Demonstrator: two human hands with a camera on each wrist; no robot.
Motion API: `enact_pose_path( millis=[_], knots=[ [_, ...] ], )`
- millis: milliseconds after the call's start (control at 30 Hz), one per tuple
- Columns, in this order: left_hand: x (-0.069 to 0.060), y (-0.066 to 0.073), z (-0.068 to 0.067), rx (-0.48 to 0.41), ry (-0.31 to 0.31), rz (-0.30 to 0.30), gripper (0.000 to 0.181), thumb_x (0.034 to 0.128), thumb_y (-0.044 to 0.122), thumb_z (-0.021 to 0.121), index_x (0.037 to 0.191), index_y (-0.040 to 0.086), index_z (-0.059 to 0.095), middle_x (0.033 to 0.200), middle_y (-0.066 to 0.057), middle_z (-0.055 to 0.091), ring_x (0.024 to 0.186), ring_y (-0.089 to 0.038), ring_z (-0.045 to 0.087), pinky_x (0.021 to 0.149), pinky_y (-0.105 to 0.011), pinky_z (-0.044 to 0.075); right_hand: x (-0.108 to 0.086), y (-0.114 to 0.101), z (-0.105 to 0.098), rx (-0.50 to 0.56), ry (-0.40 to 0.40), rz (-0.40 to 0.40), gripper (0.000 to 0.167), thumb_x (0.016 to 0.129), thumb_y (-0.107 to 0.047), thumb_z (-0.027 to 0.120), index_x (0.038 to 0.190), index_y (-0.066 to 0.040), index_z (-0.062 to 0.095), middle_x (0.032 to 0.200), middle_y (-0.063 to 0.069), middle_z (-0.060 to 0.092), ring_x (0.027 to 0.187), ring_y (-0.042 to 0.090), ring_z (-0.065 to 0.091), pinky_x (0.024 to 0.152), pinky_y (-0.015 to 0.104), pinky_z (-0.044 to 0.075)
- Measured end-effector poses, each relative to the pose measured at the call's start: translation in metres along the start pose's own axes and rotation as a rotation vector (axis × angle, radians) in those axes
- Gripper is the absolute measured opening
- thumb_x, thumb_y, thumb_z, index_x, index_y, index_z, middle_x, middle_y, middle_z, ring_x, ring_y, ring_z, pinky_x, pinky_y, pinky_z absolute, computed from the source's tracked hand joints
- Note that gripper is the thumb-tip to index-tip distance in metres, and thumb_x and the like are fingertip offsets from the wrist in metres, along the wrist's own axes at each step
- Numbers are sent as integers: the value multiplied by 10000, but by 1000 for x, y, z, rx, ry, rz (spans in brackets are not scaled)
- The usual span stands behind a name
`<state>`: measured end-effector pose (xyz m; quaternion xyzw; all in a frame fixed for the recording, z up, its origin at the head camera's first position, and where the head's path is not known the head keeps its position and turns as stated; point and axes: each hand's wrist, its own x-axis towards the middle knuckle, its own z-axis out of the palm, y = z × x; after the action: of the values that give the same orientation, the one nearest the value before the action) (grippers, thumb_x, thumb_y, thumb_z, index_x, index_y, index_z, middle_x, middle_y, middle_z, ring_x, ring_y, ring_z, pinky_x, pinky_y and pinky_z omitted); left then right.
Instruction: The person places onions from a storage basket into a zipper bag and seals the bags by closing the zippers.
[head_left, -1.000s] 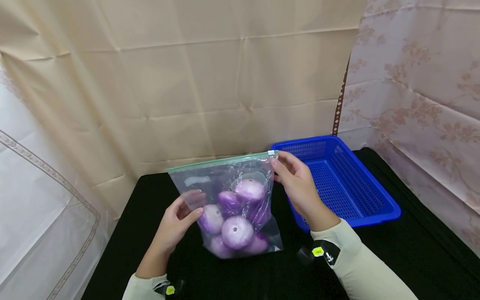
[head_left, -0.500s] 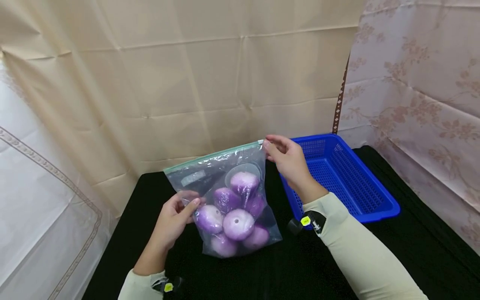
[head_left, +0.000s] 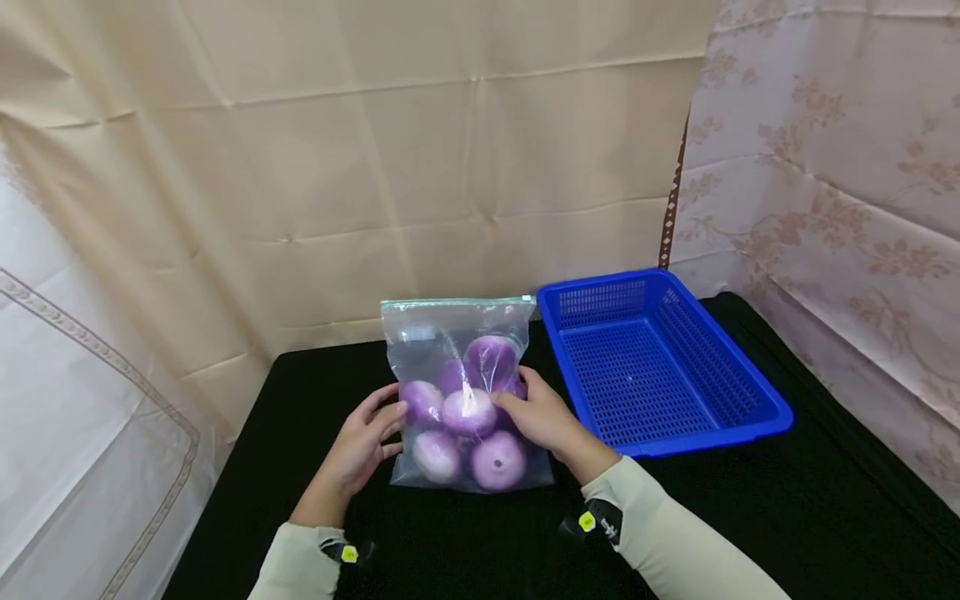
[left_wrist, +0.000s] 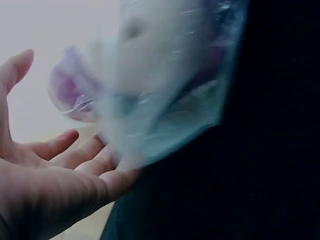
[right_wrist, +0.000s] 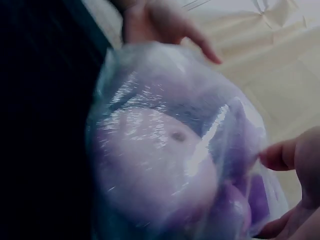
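Observation:
A clear zip bag (head_left: 420, 350) with a green closure strip along its top holds several rounded purple-and-white objects (head_left: 498, 461), some with a small dark hole. The strip looks closed, its white slider at the right end. My right hand (head_left: 551, 421) grips the bag's right side, thumb on the front, other fingers partly hidden. At the left side, my left hand (head_left: 358, 442) has its fingers extended against the bag. In the left wrist view, that hand's thumb stands apart from the plastic (left_wrist: 185, 115). Whether the bag touches the table cannot be told.
A blue perforated basket (head_left: 750, 379) stands at the right on the black-covered table (head_left: 720, 517), just beyond my right hand. A beige curtain (head_left: 337, 208) hangs behind, and a flowered cloth (head_left: 832, 192) hangs on the right.
My right hand has moved from the bag's top right corner down to its right side. The bag has turned upright from a tilt, and the objects inside have shifted.

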<state>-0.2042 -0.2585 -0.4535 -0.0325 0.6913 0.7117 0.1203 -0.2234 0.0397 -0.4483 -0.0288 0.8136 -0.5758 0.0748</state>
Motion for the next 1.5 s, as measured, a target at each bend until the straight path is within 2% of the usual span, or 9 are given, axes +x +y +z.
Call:
enact_pose_path(
  millis=[200, 400, 633, 767, 1067, 1167, 1300, 1400, 1500],
  knots=[
    [-6, -13, 6, 37, -57, -31, 686, 1018, 251, 636, 1614, 251, 299, 1553, -182, 486, 1343, -371, 555, 1041, -552, 518, -6, 9, 7, 19, 20, 28, 864, 986, -489, 631, 1637, -85, 233, 1650, 216, 339, 1509, 434, 338, 1209, 623, 289],
    [-22, -13, 12, 69, -13, -38, 713, 992, 268, 689, 1595, 268, 309, 1490, -181, 548, 1229, -329, 639, 978, -511, 565, -12, 17, 13, 64, 17, -18, 795, 983, -424, 665, 1617, -111, 302, 1616, 185, 413, 1491, 410, 382, 1212, 629, 279],
    [-40, -12, 20, 122, -78, -83, 841, 1017, 297, 660, 1648, 267, 105, 1528, -289, 434, 1167, -335, 662, 961, -505, 573, -16, 30, 13, 101, -3, -73, 797, 968, -397, 711, 1623, -173, 316, 1542, 184, 499, 1460, 400, 426, 1197, 636, 300],
    [-42, -15, 24, 133, -90, -103, 862, 1032, 376, 621, 1655, 224, 44, 1515, -297, 454, 1224, -341, 634, 1015, -507, 541, -17, 35, 11, 83, -20, -106, 729, 968, -402, 712, 1600, -257, 381, 1554, 135, 504, 1479, 375, 411, 1209, 637, 276],
    [-43, -14, 28, 167, -101, -121, 870, 1033, 436, 591, 1640, 137, 45, 1510, -296, 452, 1283, -374, 588, 1073, -534, 494, -16, 37, 9, 12, -59, -120, 703, 1002, -424, 655, 1611, -226, 365, 1648, 127, 383, 1523, 390, 337, 1230, 633, 231],
    [-47, -13, 32, 321, -2, -59, 1011, 985, 506, 642, 1654, 124, -12, 1580, -300, 363, 1362, -457, 511, 1089, -602, 461, -21, 35, 7, -70, -20, -180, 717, 1006, -415, 652, 1626, -253, 331, 1654, 125, 367, 1512, 384, 360, 1216, 621, 279],
    [-56, -11, 42, 638, 115, 133, 1093, 932, 596, 679, 1670, 222, -37, 1699, -239, 140, 1502, -493, 306, 1132, -705, 347, -34, 29, 4, -183, 26, -295, 664, 1004, -388, 662, 1601, -301, 385, 1673, 119, 314, 1509, 401, 353, 1171, 668, 322],
    [-58, -11, 52, 794, 129, 261, 1030, 936, 619, 660, 1674, 257, 41, 1724, -203, 52, 1546, -497, 182, 1136, -765, 255, -42, 25, 3, -214, 9, -325, 576, 1007, -405, 650, 1549, -332, 470, 1683, 107, 296, 1508, 437, 336, 1142, 727, 308],
    [-57, -10, 59, 864, 107, 286, 955, 948, 644, 620, 1671, 231, 153, 1728, -200, 32, 1545, -525, 146, 1113, -798, 243, -45, 23, 3, -233, -21, -311, 527, 1015, -429, 626, 1522, -353, 504, 1680, 97, 307, 1500, 451, 343, 1138, 735, 304]
  ],
)
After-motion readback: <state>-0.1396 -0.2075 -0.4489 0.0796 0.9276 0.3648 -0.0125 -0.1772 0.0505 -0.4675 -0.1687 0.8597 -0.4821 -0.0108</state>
